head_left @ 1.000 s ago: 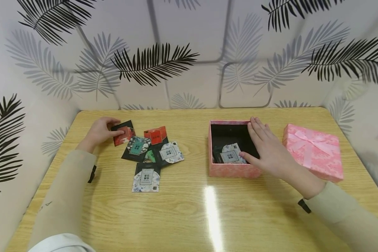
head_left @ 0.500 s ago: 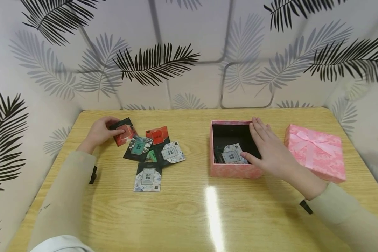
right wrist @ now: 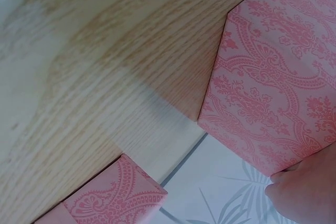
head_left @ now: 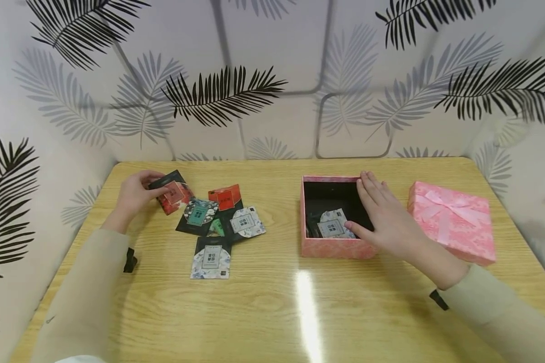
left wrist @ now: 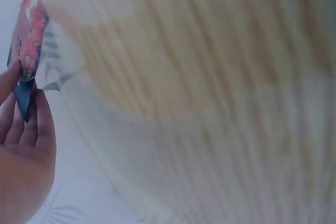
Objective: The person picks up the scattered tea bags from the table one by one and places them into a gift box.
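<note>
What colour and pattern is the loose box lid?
Pink with an ornate damask print and a pink ribbon bow, the lid shows best in the head view.

Staged tabletop booth: wooden table (head_left: 272,312) enclosed by leaf-print backdrop panels (head_left: 272,75).

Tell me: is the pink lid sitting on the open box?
No, the pink lid lies on the table, right of the open box.

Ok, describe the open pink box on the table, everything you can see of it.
The open pink box is square, seemingly of card, with a paler damask pattern outside and a black inside. It stands upright and lidless on the wooden table, right of centre. Inside lie sachets, the top one grey and white. The right hand rests flat over its right wall, thumb dipping inside by that sachet. Its matching lid, with a bow, lies apart to the right.
</note>
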`<state>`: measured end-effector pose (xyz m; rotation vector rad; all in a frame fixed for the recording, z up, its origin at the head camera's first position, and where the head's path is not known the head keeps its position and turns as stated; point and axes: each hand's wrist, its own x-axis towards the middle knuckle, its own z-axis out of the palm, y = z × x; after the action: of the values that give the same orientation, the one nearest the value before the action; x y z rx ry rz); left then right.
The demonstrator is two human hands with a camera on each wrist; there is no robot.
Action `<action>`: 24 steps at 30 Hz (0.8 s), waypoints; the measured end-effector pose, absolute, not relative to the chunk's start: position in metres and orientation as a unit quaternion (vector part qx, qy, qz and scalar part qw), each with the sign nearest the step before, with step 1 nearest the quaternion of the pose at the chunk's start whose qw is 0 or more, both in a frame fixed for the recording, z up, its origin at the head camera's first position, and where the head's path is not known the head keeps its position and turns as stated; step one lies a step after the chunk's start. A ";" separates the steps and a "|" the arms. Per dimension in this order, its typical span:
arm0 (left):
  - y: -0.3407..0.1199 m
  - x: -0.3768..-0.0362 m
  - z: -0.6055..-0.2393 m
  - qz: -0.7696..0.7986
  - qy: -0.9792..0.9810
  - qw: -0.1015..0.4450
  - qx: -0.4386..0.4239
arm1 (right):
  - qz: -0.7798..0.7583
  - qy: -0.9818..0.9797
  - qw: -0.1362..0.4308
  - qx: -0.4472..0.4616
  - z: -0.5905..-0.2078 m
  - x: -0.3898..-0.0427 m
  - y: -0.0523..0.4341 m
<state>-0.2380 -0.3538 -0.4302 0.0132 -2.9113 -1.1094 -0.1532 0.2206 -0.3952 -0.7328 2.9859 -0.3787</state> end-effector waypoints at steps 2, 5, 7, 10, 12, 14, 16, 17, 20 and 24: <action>-0.354 -0.234 -0.427 -0.358 -0.933 0.017 0.017 | -0.123 0.964 0.022 -0.237 -0.395 -0.153 0.220; -0.356 -0.229 -0.424 -0.351 -0.935 0.029 0.031 | -0.125 0.963 0.023 -0.236 -0.395 -0.153 0.220; -0.358 -0.226 -0.422 -0.347 -0.936 0.034 0.040 | -0.126 0.963 0.024 -0.235 -0.394 -0.153 0.219; -0.360 -0.222 -0.419 -0.348 -0.936 0.035 0.046 | -0.124 0.963 0.023 -0.236 -0.394 -0.153 0.219; -0.360 -0.220 -0.417 -0.353 -0.933 0.036 0.051 | -0.123 0.964 0.022 -0.236 -0.394 -0.153 0.219; -0.360 -0.217 -0.414 -0.364 -0.929 0.036 0.055 | -0.123 0.964 0.021 -0.237 -0.394 -0.153 0.219; -0.358 -0.215 -0.411 -0.377 -0.923 0.039 0.061 | -0.124 0.964 0.020 -0.236 -0.395 -0.153 0.220; -0.358 -0.215 -0.410 -0.382 -0.921 0.041 0.063 | -0.124 0.964 0.020 -0.236 -0.395 -0.153 0.220; -0.353 -0.212 -0.403 -0.395 -0.915 0.049 0.068 | -0.124 0.963 0.017 -0.237 -0.395 -0.153 0.220; -0.346 -0.209 -0.395 -0.399 -0.912 0.056 0.072 | -0.124 0.963 0.016 -0.238 -0.395 -0.153 0.220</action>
<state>-0.2095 -0.3463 -0.3953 0.2174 -2.7684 -1.2111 -0.1531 0.2202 -0.3952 -0.7405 2.9948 -0.3846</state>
